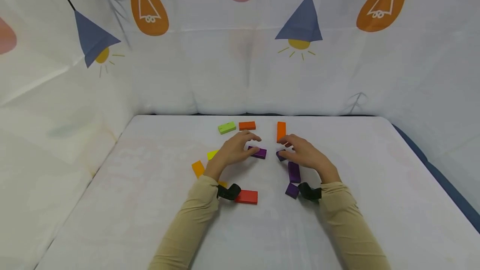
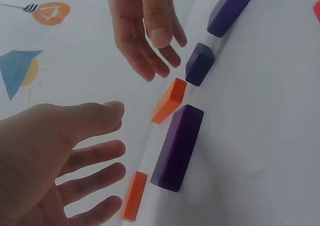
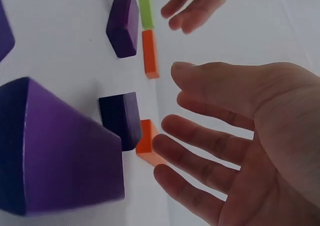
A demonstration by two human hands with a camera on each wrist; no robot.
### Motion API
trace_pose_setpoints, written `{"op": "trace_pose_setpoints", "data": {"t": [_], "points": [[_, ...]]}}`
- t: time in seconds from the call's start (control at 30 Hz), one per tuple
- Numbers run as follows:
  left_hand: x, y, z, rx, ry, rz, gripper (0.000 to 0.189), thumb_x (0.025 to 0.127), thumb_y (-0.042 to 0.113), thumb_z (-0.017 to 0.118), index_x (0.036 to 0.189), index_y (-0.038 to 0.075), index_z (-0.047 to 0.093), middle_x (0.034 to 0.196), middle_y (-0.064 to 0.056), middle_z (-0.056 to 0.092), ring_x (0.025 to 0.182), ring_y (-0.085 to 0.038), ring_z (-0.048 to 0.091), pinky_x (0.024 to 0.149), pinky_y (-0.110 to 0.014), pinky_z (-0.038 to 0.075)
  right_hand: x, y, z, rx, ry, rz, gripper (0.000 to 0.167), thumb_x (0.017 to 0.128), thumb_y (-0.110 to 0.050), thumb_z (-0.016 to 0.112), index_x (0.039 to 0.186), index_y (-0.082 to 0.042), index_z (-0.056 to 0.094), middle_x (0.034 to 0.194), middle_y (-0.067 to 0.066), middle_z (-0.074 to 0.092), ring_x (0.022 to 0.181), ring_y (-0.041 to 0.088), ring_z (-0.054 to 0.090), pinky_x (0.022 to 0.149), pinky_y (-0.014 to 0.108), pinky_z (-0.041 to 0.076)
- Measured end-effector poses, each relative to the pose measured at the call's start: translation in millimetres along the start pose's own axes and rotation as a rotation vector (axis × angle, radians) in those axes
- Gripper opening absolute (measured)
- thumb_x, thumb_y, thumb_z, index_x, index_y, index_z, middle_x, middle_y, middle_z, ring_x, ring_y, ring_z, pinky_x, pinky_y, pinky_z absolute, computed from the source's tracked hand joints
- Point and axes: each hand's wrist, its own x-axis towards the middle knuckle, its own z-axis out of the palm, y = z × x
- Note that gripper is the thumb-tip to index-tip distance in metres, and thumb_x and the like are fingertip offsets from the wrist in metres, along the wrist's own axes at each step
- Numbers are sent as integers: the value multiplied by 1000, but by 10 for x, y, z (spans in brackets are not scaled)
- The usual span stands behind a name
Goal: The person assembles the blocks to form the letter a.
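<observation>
My left hand (image 1: 234, 150) hovers over the table with fingers parted and nothing in its grasp. Just beyond its thumb lies a purple block (image 1: 261, 153), seen large in the left wrist view as a long purple block (image 2: 179, 148). Across from it, my right hand (image 1: 307, 154) is also held above the table, fingers loosely bent and empty. Its fingertips overlap a small dark purple block (image 1: 280, 157) and the near end of an orange block (image 1: 281, 130) in the head view. Below that hand lie a longer purple block (image 1: 294, 172) and a small purple block (image 1: 292, 191).
A lime green block (image 1: 226, 128) and an orange-red block (image 1: 247, 126) lie at the back. Yellow (image 1: 212, 154) and amber (image 1: 197, 168) blocks sit left of my left forearm. A red block (image 1: 249, 197) lies by the left wrist camera (image 1: 229, 192). A white curtain hangs behind the table.
</observation>
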Motion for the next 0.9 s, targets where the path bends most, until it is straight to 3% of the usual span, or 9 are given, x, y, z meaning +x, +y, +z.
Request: {"op": "trace_pose_setpoints", "data": {"t": [0.23, 0.63, 0.9], "points": [[31, -66, 60, -17, 0, 20, 35, 92, 30, 60, 124, 15, 60, 127, -4, 54, 117, -24, 53, 98, -42, 46, 23, 7, 12, 7, -22, -3, 40, 91, -18, 61, 126, -2, 53, 123, 17, 58, 111, 33, 54, 96, 52, 44], [34, -83, 136, 22, 33, 59, 37, 93, 28, 60, 128, 15, 57, 133, -3, 55, 123, -22, 51, 102, -41, 43, 47, 74, 27, -18, -44, -10, 38, 90, -13, 62, 125, -2, 54, 121, 16, 58, 110, 32, 55, 93, 50, 46], [49, -79, 170, 18, -7, 33, 34, 92, 26, 61, 126, 18, 59, 134, -1, 53, 123, -21, 50, 103, -41, 42, 41, 76, 46, 0, -49, -9, 39, 90, -12, 62, 126, -2, 54, 121, 16, 58, 110, 33, 55, 91, 50, 47]]}}
